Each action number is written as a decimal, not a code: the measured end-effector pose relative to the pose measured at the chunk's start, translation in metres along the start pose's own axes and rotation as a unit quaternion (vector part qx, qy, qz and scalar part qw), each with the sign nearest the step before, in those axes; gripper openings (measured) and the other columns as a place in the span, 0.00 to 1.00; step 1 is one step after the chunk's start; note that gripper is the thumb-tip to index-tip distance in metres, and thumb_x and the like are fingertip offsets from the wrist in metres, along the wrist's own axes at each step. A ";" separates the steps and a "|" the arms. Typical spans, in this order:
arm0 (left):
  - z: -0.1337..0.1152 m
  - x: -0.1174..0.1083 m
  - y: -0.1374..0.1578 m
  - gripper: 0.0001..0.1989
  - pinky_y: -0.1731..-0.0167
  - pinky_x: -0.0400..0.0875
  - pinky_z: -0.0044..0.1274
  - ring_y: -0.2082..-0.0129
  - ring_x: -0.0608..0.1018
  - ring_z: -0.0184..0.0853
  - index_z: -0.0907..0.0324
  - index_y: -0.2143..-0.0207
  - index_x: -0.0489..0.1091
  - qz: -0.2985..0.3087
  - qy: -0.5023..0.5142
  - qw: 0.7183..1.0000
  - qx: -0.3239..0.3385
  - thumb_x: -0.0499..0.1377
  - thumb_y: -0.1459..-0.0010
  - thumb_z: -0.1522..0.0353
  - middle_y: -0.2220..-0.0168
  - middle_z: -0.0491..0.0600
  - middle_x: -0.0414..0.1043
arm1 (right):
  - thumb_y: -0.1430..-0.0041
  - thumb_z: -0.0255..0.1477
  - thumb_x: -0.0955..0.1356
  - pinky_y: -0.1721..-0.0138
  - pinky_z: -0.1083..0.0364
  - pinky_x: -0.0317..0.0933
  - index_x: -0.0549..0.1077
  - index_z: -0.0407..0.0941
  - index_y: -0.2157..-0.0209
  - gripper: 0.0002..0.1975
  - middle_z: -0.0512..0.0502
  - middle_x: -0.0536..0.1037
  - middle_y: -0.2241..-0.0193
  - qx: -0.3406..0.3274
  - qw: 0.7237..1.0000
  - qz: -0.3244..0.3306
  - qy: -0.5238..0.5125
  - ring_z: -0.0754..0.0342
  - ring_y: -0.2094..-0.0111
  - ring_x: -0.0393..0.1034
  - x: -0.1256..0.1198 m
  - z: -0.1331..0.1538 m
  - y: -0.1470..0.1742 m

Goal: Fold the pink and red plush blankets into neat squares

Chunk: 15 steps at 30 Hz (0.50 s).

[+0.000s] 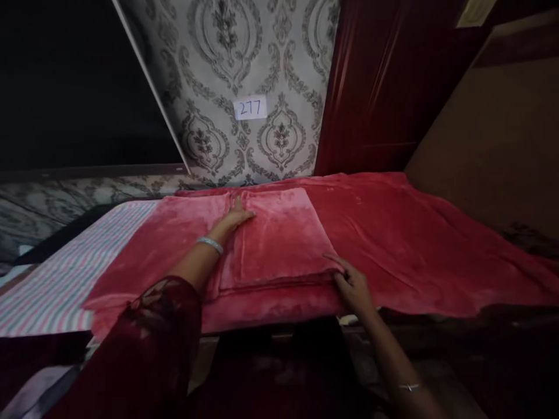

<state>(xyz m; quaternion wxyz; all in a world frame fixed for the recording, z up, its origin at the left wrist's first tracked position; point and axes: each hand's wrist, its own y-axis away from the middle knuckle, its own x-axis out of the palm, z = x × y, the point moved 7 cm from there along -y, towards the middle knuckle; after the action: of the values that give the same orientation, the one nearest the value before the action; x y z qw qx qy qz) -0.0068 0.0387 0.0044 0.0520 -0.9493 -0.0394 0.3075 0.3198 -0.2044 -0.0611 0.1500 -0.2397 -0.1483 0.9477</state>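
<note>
A red plush blanket (pixel 279 233) lies partly folded in front of me, its upper layers forming a neat rectangle in the middle. Across the left edge of that rectangle rests my left hand (pixel 237 216), fingers apart and pressed on the cloth near the fold line. My right hand (pixel 353 286) grips the rectangle's near right corner, with fingers over the top and the thumb at the edge. More of the red cloth spreads flat to the left and right, and its far edge reaches the wall.
A striped cloth (pixel 82 256) covers the surface at the left. Above it hangs a dark screen (pixel 82 87). Patterned wallpaper (pixel 279 52) behind bears a paper label (pixel 250 107) reading 277. A dark red door (pixel 371 87) stands at the right, beside a brown panel (pixel 498 139).
</note>
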 end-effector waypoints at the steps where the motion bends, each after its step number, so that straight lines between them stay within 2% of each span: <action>1: 0.001 0.000 0.008 0.57 0.36 0.61 0.35 0.32 0.63 0.51 0.60 0.27 0.45 0.011 0.009 1.000 -0.006 0.70 0.56 0.67 0.29 0.62 0.55 | 0.44 0.36 0.63 0.66 0.53 0.70 0.79 0.44 0.46 0.27 0.44 0.84 0.54 0.014 1.000 -0.001 0.005 0.52 0.72 0.74 0.000 0.000 -0.001; 4: 0.004 0.002 0.039 0.60 0.36 0.63 0.34 0.33 0.66 0.47 0.58 0.26 0.39 0.062 0.062 0.996 -0.006 0.70 0.53 0.66 0.30 0.59 0.57 | 0.45 0.38 0.66 0.68 0.53 0.69 0.75 0.43 0.41 0.31 0.43 0.83 0.55 0.034 0.999 -0.008 0.032 0.52 0.73 0.72 -0.001 0.002 -0.006; 6: 0.006 0.001 0.061 0.59 0.34 0.60 0.34 0.33 0.65 0.46 0.58 0.26 0.39 0.080 0.080 0.993 0.012 0.69 0.53 0.67 0.30 0.58 0.56 | 0.48 0.34 0.66 0.67 0.53 0.69 0.71 0.44 0.37 0.35 0.43 0.83 0.54 0.041 0.997 -0.006 0.059 0.52 0.73 0.73 0.001 0.004 -0.007; 11: 0.014 -0.004 0.099 0.51 0.29 0.50 0.33 0.29 0.59 0.45 0.60 0.28 0.50 0.057 0.008 0.996 0.067 0.64 0.54 0.75 0.29 0.55 0.55 | 0.45 0.29 0.62 0.59 0.53 0.71 0.72 0.45 0.37 0.33 0.43 0.80 0.47 0.028 0.995 -0.040 0.084 0.49 0.63 0.78 0.000 0.008 -0.002; 15: 0.019 -0.005 0.107 0.50 0.29 0.50 0.34 0.29 0.60 0.44 0.58 0.28 0.51 0.045 0.015 0.996 0.070 0.62 0.54 0.77 0.30 0.53 0.58 | 0.45 0.28 0.60 0.64 0.54 0.71 0.72 0.46 0.38 0.32 0.44 0.80 0.47 0.037 0.993 -0.041 0.109 0.52 0.72 0.75 0.001 0.006 0.003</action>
<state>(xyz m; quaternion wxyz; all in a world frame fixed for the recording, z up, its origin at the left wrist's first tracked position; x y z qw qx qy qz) -0.0176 -0.0668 -0.0209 0.1048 -0.9488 0.0255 0.2970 0.3153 -0.2079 -0.0570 0.2128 -0.3294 -0.1053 0.9139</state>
